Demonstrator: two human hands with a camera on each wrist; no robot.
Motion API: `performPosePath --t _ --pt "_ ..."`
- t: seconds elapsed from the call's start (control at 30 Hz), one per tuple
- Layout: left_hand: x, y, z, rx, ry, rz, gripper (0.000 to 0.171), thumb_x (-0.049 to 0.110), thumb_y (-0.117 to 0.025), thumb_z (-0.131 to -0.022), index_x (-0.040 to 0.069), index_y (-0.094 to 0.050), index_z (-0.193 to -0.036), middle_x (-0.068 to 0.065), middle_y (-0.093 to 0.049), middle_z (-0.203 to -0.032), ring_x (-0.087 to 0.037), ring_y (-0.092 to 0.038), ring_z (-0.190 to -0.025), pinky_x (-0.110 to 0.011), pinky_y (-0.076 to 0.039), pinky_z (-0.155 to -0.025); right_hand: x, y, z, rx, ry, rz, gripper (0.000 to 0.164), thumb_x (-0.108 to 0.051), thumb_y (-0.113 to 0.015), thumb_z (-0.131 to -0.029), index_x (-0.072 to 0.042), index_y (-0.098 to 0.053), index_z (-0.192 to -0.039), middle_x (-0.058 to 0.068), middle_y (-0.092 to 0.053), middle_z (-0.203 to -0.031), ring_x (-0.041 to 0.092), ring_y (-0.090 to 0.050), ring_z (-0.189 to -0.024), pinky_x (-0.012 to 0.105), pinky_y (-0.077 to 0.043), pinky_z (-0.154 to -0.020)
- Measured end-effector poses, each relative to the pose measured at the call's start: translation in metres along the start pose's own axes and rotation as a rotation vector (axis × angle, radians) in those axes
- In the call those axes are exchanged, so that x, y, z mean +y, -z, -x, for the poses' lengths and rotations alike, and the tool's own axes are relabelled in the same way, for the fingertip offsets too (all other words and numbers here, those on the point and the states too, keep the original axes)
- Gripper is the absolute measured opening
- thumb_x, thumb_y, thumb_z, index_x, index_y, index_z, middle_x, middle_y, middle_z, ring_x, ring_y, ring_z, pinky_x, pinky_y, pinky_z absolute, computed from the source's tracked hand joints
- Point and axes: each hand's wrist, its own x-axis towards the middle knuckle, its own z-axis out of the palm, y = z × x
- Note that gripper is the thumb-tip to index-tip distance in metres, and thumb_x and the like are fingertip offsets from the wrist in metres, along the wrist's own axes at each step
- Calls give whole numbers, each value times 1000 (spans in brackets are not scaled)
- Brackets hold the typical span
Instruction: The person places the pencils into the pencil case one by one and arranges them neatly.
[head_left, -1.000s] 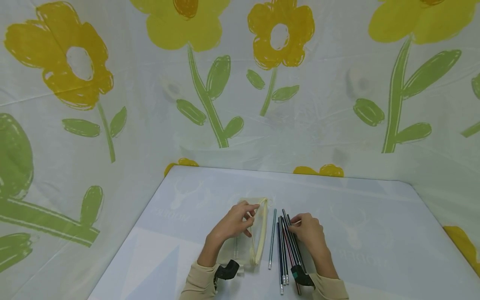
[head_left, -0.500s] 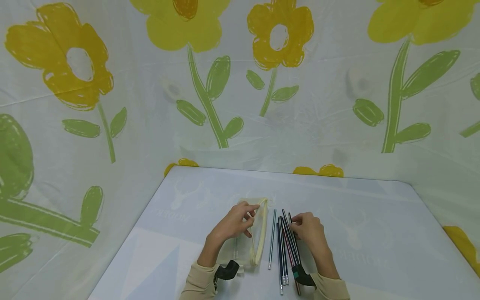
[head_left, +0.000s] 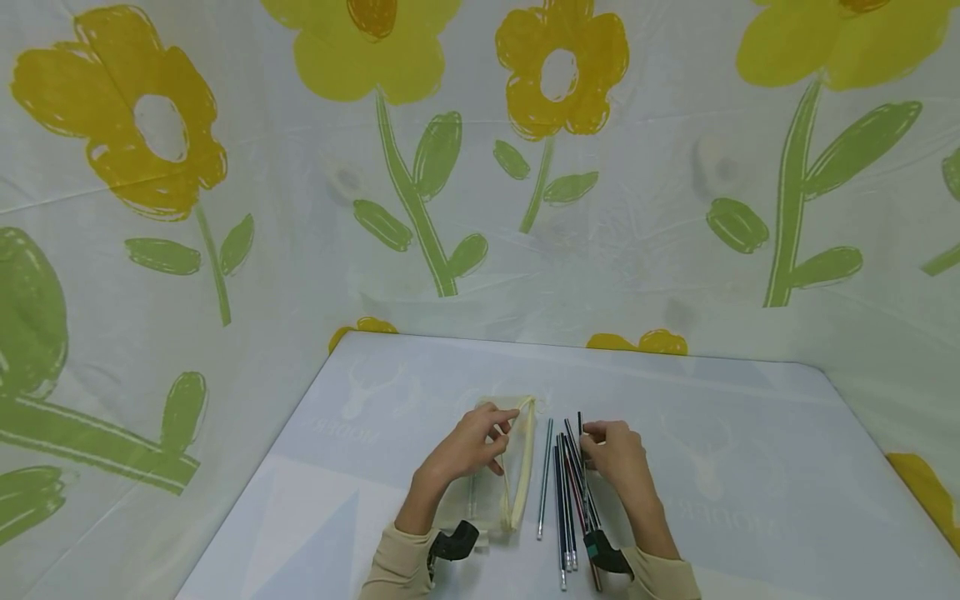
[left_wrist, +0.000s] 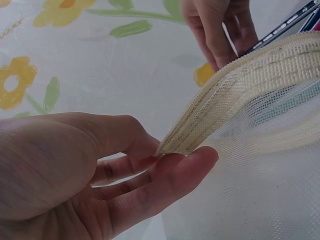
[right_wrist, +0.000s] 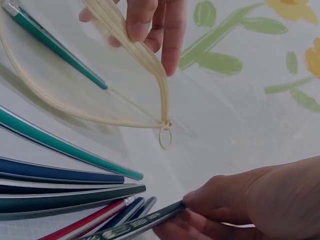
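Observation:
A cream mesh zip pouch [head_left: 523, 475] lies unzipped in front of me. My left hand [head_left: 468, 442] pinches its zipper edge [left_wrist: 215, 95] between thumb and fingers and holds the mouth apart. Inside the pouch a teal pencil [right_wrist: 60, 50] shows. My right hand [head_left: 618, 457] pinches one end of a dark pencil with pale printing [right_wrist: 150, 220]. That pencil lies over a loose bundle of several dark and red pencils [right_wrist: 65, 200]. Between bundle and pouch sits a single teal pencil [head_left: 545, 479]. The far ends of some pencils are hidden behind the right wrist's black camera.
The white table [head_left: 750, 467] extends to both sides, with faint printed patterns. A flower-print curtain [head_left: 600, 275] hangs behind and around it. Eraser ends of the pencils point toward me. A small pull ring [right_wrist: 165, 137] hangs from the pouch's zipper.
The right hand has shifted slightly away from me, drawing the dark pencil forward so that its tip sticks out past the others. The left hand and the pouch have stayed put.

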Motion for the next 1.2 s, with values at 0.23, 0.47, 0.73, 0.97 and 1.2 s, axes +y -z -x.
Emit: performPosePath --t 0.23,0.47,0.73,0.97,1.2 --pt "-1 -1 -1 1 3 11 47 -3 -45 -98 -3 -43 -145 -16 -52 -106 -32 -64 -95 -34 -63 -60 -3 -3 -1 37 30 -122 35 -10 -64 -92 5 -65 -124 23 -71 -101 22 -73 -72 32 -63 -62" --pt "-1 -4 -3 -3 5 3 48 -3 -46 -98 -4 -43 -145 -15 -52 -104 -38 -66 -95 -28 -62 -58 -10 -14 -2 53 50 -239 34 -10 -68 -91 4 -66 -121 23 -71 -102 20 -73 -75 22 -62 -60" --pt "-1 -6 -5 5 -20 -4 47 -2 -47 -98 -4 -44 -145 -15 -52 -103 -36 -68 -92 -25 -62 -59 -16 -31 -1 84 81 -318 30 -10 -69 -90 2 -69 -118 22 -73 -100 20 -73 -72 21 -61 -59" --pt "2 -7 -4 -1 -32 3 47 -1 -47 -99 -4 -44 -145 -15 -52 -105 -38 -68 -94 -19 -60 -59 -21 -41 0 36 97 -379 28 -9 -69 -90 3 -70 -115 22 -73 -99 19 -73 -67 24 -62 -59" --pt "9 -8 -4 -10 -33 6 47 -1 -49 -98 -3 -44 -145 -14 -53 -106 -37 -68 -97 -21 -61 -59 -23 -48 0 39 100 -398 26 -9 -70 -89 3 -71 -113 21 -74 -96 18 -73 -67 22 -61 -57"
